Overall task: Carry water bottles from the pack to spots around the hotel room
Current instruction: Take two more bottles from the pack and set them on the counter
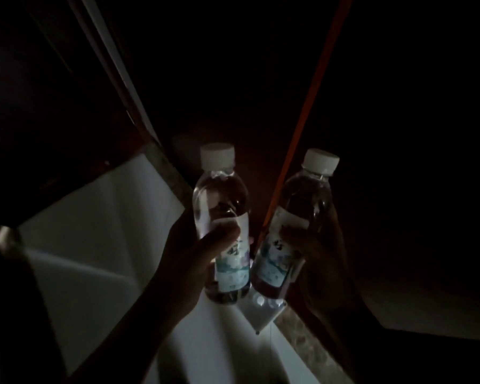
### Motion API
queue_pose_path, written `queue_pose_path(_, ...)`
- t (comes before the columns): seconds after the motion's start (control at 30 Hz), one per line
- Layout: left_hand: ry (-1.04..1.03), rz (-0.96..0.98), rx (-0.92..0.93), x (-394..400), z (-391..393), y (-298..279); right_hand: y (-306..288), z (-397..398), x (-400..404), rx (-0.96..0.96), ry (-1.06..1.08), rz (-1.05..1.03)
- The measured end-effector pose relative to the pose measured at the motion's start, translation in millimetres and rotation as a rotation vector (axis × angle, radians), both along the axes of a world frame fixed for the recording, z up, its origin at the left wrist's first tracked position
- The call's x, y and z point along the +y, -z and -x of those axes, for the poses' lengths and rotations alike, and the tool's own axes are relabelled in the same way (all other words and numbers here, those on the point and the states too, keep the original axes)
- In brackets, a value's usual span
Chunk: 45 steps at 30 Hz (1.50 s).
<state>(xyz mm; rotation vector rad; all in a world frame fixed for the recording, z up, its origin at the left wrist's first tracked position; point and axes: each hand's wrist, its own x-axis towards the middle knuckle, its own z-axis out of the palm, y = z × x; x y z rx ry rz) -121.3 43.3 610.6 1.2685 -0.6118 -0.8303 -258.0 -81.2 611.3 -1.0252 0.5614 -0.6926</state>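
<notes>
The room is very dark. My left hand (pixel 194 256) grips a clear water bottle (pixel 219 195) with a white cap and a pale printed label, held upright at the centre of the head view. My right hand (pixel 322 245) grips a second water bottle (pixel 302 200) of the same kind, tilted slightly to the right. The two bottles are close side by side, almost touching at their bases. The pack is not in view.
Pale white tiled floor (pixel 94 231) lies below and to the left. A stone threshold strip (pixel 311 345) runs diagonally at the lower right. A dark wooden door frame (pixel 139 117) stands at the left and an orange-lit wooden edge (pixel 311 101) at the right. A small white object (pixel 261 311) sits under the bottles.
</notes>
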Motion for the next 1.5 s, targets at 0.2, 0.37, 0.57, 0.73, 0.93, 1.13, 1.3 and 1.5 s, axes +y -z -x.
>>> queue_pose_path(0.2,-0.041,0.069,-0.027,12.3,19.0,-176.6,-166.2,5.1,8.0,-0.064,-0.054,-0.017)
queue_pose_path(0.37,-0.167,0.126,-0.013,19.5,41.7,-285.5,-280.9,9.1,19.1,-0.23,-0.168,0.044)
queue_pose_path(0.57,-0.142,0.213,-0.019,27.4,61.0,-374.0,-372.9,30.9,30.7,-0.198,-0.159,0.175)
queue_pose_path(0.73,-0.026,0.211,-0.06,27.1,60.1,-415.5,-421.4,44.7,38.2,-0.161,-0.083,0.28)
queue_pose_path(0.93,0.144,0.143,-0.102,31.2,52.0,-444.3,-455.3,63.9,51.9,-0.154,0.052,0.341)
queue_pose_path(1.13,0.355,0.176,-0.071,28.5,63.5,-458.6,-463.9,105.9,83.4,-0.085,0.293,0.391)
queue_pose_path(1.3,0.564,0.209,-0.038,21.4,104.3,-465.7,-474.2,166.9,116.1,0.027,0.554,0.413)
queue_pose_path(1.5,0.81,0.246,-0.037,14.8,196.1,-480.2,-492.7,267.0,168.1,0.091,0.827,0.466)
